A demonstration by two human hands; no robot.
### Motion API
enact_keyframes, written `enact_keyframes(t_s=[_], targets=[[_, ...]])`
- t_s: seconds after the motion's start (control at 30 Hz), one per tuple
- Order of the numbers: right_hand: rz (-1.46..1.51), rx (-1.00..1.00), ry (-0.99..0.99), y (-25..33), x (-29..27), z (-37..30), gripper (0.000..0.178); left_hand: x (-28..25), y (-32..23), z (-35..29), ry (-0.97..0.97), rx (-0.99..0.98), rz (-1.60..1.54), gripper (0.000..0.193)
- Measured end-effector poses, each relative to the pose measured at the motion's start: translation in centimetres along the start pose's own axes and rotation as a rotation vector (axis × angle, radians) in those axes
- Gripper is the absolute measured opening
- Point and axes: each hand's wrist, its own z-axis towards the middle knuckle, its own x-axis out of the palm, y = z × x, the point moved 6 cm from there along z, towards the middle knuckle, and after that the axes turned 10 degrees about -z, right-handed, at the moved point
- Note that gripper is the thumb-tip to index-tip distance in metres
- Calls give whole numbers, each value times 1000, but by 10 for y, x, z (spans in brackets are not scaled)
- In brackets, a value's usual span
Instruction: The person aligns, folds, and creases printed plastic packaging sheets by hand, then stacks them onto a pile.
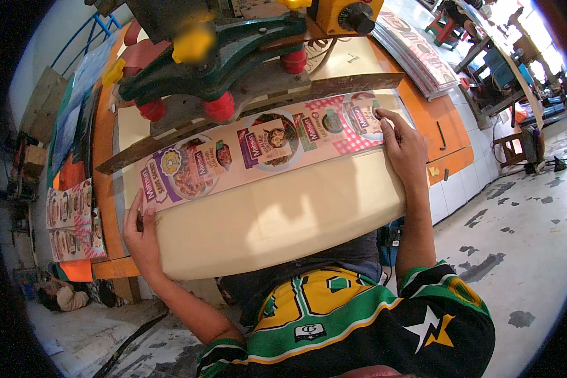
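Note:
A long printed plastic sheet (233,157) with food pictures and a red-checked end lies across a cream padded board (277,214). Its far edge runs along a rusty metal bar (252,120) of the press. My left hand (143,233) pinches the sheet's near left corner, thumb on top and fingers at the board's left edge. At the sheet's right end, my right hand (402,146) grips the edge between thumb and bent fingers. Part of the fingers of both hands is hidden.
Above the bar stands a green press frame (233,63) with red feet and yellow knobs. Printed sheet stacks lie at right (416,53) and left (75,220) of the orange table (450,126). A hex key (441,135) rests near the table's right edge. Another person sits far right.

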Motion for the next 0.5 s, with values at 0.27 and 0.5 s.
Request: enact_keyframes(t_s=[0.27,0.5], targets=[[-4,8,-2,3,-2,-1,27,-1,-2,0,-1,5,8,48],[-43,15,20,0,-2,0,27,-1,-4,0,-9,19,29,48]])
